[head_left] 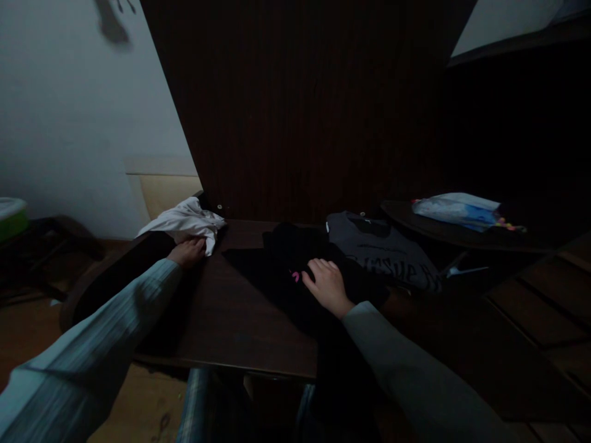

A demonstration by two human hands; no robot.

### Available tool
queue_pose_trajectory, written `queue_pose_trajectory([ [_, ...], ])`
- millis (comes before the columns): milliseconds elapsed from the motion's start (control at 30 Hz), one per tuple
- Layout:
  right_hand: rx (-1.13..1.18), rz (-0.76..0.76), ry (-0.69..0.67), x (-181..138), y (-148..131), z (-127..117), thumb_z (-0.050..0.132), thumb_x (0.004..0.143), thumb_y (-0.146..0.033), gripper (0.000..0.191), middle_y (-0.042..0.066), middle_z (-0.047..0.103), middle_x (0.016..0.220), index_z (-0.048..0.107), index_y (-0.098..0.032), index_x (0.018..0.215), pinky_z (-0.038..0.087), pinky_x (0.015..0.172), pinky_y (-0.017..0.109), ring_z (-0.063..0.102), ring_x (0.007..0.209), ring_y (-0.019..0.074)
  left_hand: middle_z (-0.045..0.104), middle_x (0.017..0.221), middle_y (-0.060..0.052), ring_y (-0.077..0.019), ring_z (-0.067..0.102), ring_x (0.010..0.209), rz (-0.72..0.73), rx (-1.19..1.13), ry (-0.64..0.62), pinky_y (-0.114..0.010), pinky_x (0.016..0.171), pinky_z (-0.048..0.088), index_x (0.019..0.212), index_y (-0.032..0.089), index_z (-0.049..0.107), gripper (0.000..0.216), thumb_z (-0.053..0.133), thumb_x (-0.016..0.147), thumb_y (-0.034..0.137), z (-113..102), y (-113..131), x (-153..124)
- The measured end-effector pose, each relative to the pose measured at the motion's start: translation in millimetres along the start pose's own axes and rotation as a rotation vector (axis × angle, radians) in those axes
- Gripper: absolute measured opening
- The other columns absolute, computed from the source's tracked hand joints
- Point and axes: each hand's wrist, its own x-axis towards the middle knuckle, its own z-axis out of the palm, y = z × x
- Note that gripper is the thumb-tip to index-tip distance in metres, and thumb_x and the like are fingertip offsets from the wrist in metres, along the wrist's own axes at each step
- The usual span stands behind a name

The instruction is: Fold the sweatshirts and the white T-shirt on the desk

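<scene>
A crumpled white cloth [184, 218] hangs over the dark raised side at the left end of the wooden surface. My left hand [188, 251] is at its lower edge, the fingers curled in against it, partly in shadow. A black garment [286, 295] with a small pink mark lies spread across the middle, one part trailing over the front edge. On top of it rests my right hand [327, 284], palm down, fingers stretched out and the thumb apart, close to the pink mark. A dark grey shirt [378, 246] with black lettering lies just behind and to the right.
Dark brown wood forms the surface [249, 344] and a tall back panel [305, 111]. At the right, a shelf [401, 215] bears a white-and-blue plastic packet [462, 210]. Far left stands a green tub [12, 218] with a pale lid. The light is dim.
</scene>
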Motion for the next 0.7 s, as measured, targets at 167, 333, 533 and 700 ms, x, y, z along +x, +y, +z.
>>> queue_pose_trajectory([
  [167, -0.005, -0.01, -0.003, 0, 0, -1, 0.043, 0.083, -0.026, 0.017, 0.004, 0.058, 0.072, 0.052, -0.018, 0.071, 0.029, 0.066, 0.029, 0.052, 0.071, 0.0169, 0.053, 0.11, -0.014, -0.0259, 0.05, 0.103, 0.0, -0.042, 0.197, -0.034, 0.08, 0.044, 0.111, 0.015, 0.048, 0.035, 0.031, 0.083, 0.026, -8, 37, -2],
  [333, -0.018, -0.003, -0.002, 1, 2, 0, 0.043, 0.082, -0.026, 0.017, 0.004, 0.058, 0.07, 0.052, -0.018, 0.069, 0.029, 0.065, 0.029, 0.051, 0.07, 0.0168, 0.047, 0.119, -0.012, -0.0237, 0.047, 0.107, 0.32, -0.238, 0.316, -0.036, 0.091, 0.04, 0.124, 0.016, 0.037, 0.045, 0.038, 0.079, 0.023, -14, 90, -10],
  [533, -0.012, 0.004, -0.011, 1, 1, -1, 0.043, 0.082, -0.026, 0.017, 0.004, 0.058, 0.071, 0.052, -0.018, 0.069, 0.03, 0.065, 0.029, 0.052, 0.071, 0.0173, 0.04, 0.126, -0.01, -0.024, 0.039, 0.117, 0.505, -0.425, 0.432, -0.04, 0.097, 0.037, 0.118, 0.021, 0.044, 0.043, 0.045, 0.075, 0.017, -16, 141, 0],
  [700, 0.051, 0.013, 0.03, -1, 4, -1, 0.043, 0.082, -0.026, 0.017, 0.004, 0.057, 0.07, 0.052, -0.018, 0.07, 0.032, 0.066, 0.029, 0.052, 0.07, 0.0177, 0.045, 0.117, -0.014, -0.0272, 0.041, 0.113, 0.359, -0.514, 0.443, -0.041, 0.096, 0.037, 0.092, 0.016, 0.052, 0.021, 0.052, 0.07, 0.018, 0, 170, 6],
])
